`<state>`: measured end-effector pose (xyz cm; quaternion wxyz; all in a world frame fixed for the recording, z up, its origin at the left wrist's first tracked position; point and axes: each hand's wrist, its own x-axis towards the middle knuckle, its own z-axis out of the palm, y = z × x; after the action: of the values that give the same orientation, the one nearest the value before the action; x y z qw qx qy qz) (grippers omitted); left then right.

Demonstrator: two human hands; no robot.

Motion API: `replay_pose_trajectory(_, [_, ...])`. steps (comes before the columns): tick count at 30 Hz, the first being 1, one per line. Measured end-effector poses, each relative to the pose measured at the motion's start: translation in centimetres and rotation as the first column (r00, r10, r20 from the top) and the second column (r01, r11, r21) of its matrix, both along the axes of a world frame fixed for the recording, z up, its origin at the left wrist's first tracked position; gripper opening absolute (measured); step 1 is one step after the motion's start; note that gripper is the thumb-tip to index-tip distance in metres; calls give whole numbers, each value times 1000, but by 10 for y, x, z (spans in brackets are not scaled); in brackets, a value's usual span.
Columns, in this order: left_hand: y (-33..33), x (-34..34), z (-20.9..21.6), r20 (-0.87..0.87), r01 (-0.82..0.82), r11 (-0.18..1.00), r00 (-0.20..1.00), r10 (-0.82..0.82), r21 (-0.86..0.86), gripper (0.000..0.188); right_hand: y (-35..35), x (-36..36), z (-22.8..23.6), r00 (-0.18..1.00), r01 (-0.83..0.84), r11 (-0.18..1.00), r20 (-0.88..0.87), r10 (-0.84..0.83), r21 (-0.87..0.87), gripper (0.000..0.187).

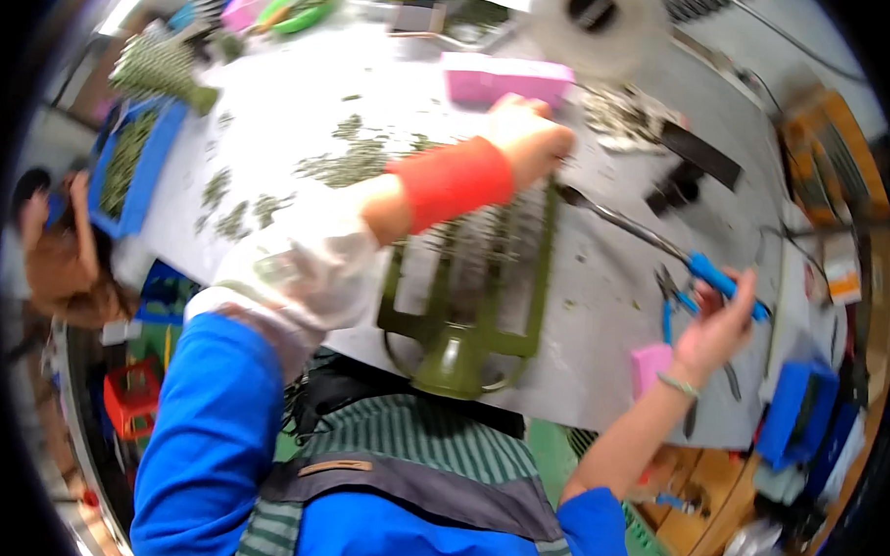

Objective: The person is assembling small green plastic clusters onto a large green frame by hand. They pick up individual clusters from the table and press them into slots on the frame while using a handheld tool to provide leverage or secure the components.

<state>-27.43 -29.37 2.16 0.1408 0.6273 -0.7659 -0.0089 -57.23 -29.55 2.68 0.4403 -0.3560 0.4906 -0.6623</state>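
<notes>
An olive-green slotted frame (545, 272) with a rounded neck lies in front of me on the grey table. Over its far right end is my left hand (528, 139), with a red band on the wrist. Its fingers are curled closed and blurred, and whatever they hold is hidden. My right hand (713, 327), off to the right, closes around the blue grip of a long metal-shafted tool (652, 238). The tool's far tip points toward the frame's far right end. Blue-handled pliers (668, 303) lie beside that hand. Small green pieces (356, 162) are scattered left of the frame.
A pink box (506, 81) stands beyond my left hand, near a cloth (617, 115) and a black bracket-like part (679, 183). Blue bins (145, 169) line the left edge, where another person (68, 255) sits. A blue box (798, 413) is at the right.
</notes>
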Motion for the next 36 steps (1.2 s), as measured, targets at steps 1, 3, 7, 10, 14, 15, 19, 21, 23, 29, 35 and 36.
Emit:
replay_pose_trajectory(1, [3, 0, 3, -27, -4, 1000, 1000, 3, -30, 20, 3, -4, 3, 1000, 4, 999, 7, -4, 34, 31])
replay_pose_trajectory(3, [10, 2, 4, -76, -3, 992, 997, -6, -125, 25, 5, -17, 1, 999, 1, 1000, -39, 0, 25, 31])
replay_pose_trajectory(7, [51, 59, 32, -429, -69, 997, 902, 46, -38, 20, 17, -27, 10, 998, 67, 998, -11, -67, 10, 32])
replay_pose_trajectory(10, [127, 159, 42, -588, -270, 937, 729, 350, 222, 18, 17, -22, 12, 999, 45, 999, -12, -45, 9, 32])
replay_pose_trajectory(14, [230, 245, 29, 34, -668, 733, 742, 670, 128, 19, 24, -19, 16, 999, 42, 999, -33, -41, 21, 32])
replay_pose_trajectory(15, [248, 256, 18, 79, -687, 713, 725, 684, 140, 19, 25, -19, 15, 999, 33, 999, -32, -32, 19, 32])
replay_pose_trajectory(19, [276, 255, -9, 124, -765, 616, 641, 758, 187, 19, 29, -14, 20, 999, 31, 999, -41, -31, 17, 32])
replay_pose_trajectory(21, [279, 253, -20, 96, -779, 589, 617, 781, 213, 17, 32, -13, 23, 998, 49, 998, -47, -47, 30, 32])
replay_pose_trajectory(23, [279, 258, -26, 56, -725, 665, 682, 729, 179, 14, 31, -17, 23, 998, 43, 998, -38, -42, 44, 32])
replay_pose_trajectory(29, [263, 281, -28, -130, -579, 804, 794, 594, 139, 20, 36, -22, 23, 999, 31, 999, -45, -30, 16, 31])
replay_pose_trajectory(35, [257, 306, -26, -185, -723, 588, 562, 806, 364, 39, 37, -23, 23, 999, 43, 999, -32, -44, -15, 29])
replay_pose_trajectory(36, [254, 304, -24, -112, -706, 578, 590, 800, 409, 42, 36, -23, 23, 999, 44, 999, -32, -44, -16, 29])
